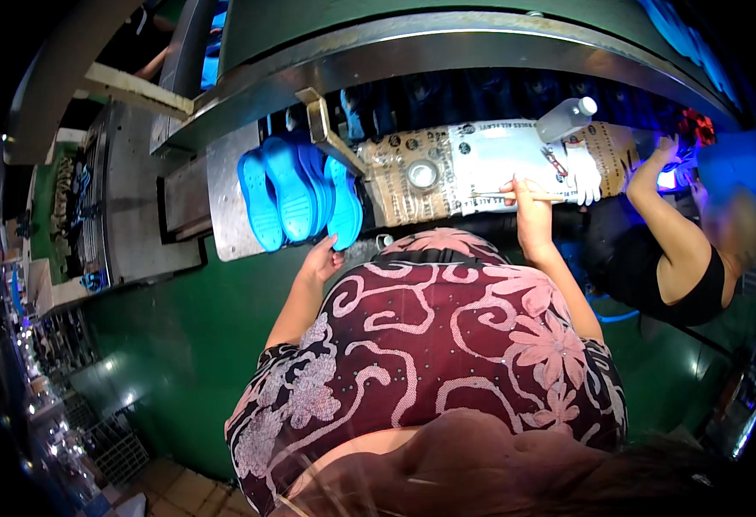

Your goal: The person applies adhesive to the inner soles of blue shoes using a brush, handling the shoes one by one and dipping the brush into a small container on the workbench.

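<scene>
My left hand [319,260] pinches the near end of a bright blue shoe sole [343,205]. That sole lies at the right side of a group of matching blue soles [296,194] on a metal tray [230,226]. In my right hand [530,214] is a thin, pale brush-like stick [492,196], held level above the white sheet; its tip is too small to make out. Between my hands, a small round clear dish [423,176] stands on brown printed wrapping [395,153]. The white sheet [490,155] lies to the right of the dish.
A capped translucent bottle [564,121], a small red-handled tool [554,160] and white gloves [583,172] lie at right. A metal bracket [326,129] rises beside the soles. A steel rail [447,45] crosses behind. At right another person [680,233] works under blue light.
</scene>
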Demonstrator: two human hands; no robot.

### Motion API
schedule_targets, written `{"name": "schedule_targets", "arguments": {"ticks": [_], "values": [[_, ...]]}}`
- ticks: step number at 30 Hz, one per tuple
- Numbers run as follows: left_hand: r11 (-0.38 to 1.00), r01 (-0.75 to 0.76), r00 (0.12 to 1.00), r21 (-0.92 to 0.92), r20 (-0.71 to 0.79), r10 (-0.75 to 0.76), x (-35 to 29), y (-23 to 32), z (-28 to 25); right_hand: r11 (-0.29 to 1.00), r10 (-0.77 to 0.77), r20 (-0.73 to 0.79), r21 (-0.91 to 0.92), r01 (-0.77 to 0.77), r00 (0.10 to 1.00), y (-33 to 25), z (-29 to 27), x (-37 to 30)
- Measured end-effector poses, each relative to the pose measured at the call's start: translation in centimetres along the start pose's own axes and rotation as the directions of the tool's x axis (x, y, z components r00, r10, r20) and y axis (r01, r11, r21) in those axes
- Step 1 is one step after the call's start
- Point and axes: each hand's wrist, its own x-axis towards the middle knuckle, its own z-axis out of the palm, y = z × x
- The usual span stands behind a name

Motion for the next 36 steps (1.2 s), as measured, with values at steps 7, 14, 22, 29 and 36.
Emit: {"name": "schedule_targets", "arguments": {"ticks": [7, 14, 22, 29, 36], "values": [[0.967, 0.121, 0.99, -0.226, -0.048, -0.135, -4.2, -2.7, 2.8, 0.999, -0.039, 0.061, 0.003, 0.039, 0.997, 1.0, 1.4, 0.3], [0.989, -0.044, 0.981, -0.141, -0.191, 0.017, -9.5, -3.1, 1.1, 0.999, -0.021, 0.106, 0.029, 0.018, 0.994, 0.3, 1.9, 0.6], [0.561, -0.545, 0.613, 0.623, -0.16, 0.774, -15.8, -0.6, 14.2, 0.993, -0.088, 0.165, 0.096, 0.073, 0.982, -0.7, 2.0, 1.3], [0.398, -0.692, 0.439, 0.603, -0.086, 0.894, -11.1, 2.0, 23.3, 0.972, -0.223, 0.31, 0.137, 0.189, 0.924, -5.3, 1.5, 0.6], [0.291, -0.785, 0.42, 0.547, 0.124, 0.899, -9.8, 3.5, 30.7, 0.745, -0.62, 0.33, -0.036, 0.666, 0.711, -7.1, 0.4, 0.6]]}}
